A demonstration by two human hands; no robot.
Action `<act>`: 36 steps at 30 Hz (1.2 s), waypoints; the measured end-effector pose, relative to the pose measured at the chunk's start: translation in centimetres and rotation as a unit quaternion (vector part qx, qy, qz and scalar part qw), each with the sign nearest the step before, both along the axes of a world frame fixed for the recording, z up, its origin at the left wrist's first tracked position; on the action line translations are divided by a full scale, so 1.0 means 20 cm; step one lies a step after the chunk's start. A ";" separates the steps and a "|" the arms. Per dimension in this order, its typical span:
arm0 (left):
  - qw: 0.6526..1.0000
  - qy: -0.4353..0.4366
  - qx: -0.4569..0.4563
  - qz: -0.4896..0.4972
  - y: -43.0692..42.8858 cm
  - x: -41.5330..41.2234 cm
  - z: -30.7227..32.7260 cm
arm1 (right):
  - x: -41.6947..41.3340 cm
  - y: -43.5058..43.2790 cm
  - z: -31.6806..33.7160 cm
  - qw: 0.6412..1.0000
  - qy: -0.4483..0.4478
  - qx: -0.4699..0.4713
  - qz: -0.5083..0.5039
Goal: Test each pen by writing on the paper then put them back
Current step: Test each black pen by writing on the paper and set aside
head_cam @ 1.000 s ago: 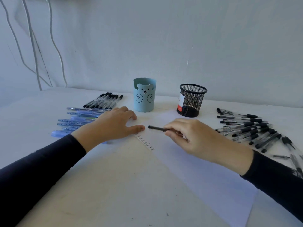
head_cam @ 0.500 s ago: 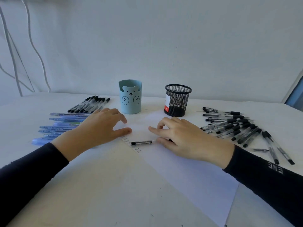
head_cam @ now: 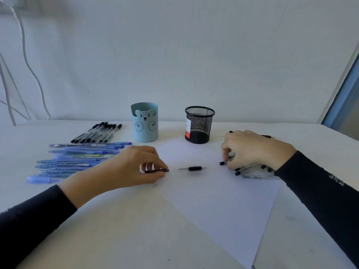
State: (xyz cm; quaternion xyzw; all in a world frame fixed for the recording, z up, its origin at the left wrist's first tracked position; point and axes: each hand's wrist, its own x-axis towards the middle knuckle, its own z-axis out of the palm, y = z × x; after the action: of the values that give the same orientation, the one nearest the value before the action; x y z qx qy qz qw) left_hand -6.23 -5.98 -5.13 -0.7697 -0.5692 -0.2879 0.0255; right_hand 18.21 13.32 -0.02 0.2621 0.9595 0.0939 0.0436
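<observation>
A white paper sheet (head_cam: 213, 200) lies on the table in front of me. My left hand (head_cam: 132, 167) pinches a thin dark pen (head_cam: 159, 170) at the sheet's left edge. A short black pen piece (head_cam: 194, 168), apparently a cap, lies loose on the paper just right of it. Over the pile of black-capped pens (head_cam: 250, 169) at the right, my right hand (head_cam: 250, 150) pinches one black-capped pen (head_cam: 223, 163) between its fingertips. The hand hides most of that pile.
A light blue bear pen cup (head_cam: 144, 123) and a black mesh pen cup (head_cam: 199, 125) stand behind the paper. Blue pens (head_cam: 77, 158) lie in rows at the left, with black pens (head_cam: 97, 133) behind them. A wall closes the back.
My right hand let go of the pen on the paper and moved right onto the black pen pile. My left hand closed its fingers on the dark pen.
</observation>
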 end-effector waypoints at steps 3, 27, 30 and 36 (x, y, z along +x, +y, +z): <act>0.989 -0.032 0.125 0.074 -0.01 -0.03 0.10 | -0.01 -0.02 0.01 0.997 0.066 0.012 0.034; 0.835 0.023 -0.080 0.544 0.07 -0.64 0.09 | -0.18 -0.28 -0.10 0.908 0.341 -0.167 0.175; 0.855 0.049 -0.081 0.510 0.04 -0.55 0.13 | -0.17 -0.30 -0.07 0.898 0.301 -0.267 0.176; 0.943 0.079 -0.101 0.307 -0.04 -0.27 0.08 | -0.22 -0.36 -0.01 0.809 0.422 -0.383 0.143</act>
State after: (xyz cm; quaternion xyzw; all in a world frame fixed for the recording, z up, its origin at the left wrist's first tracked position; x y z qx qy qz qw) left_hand -11.73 -6.83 -3.52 -0.5763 -0.8002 -0.1452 0.0804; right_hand 13.80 6.15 -0.28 0.0974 0.8682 -0.3962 -0.2824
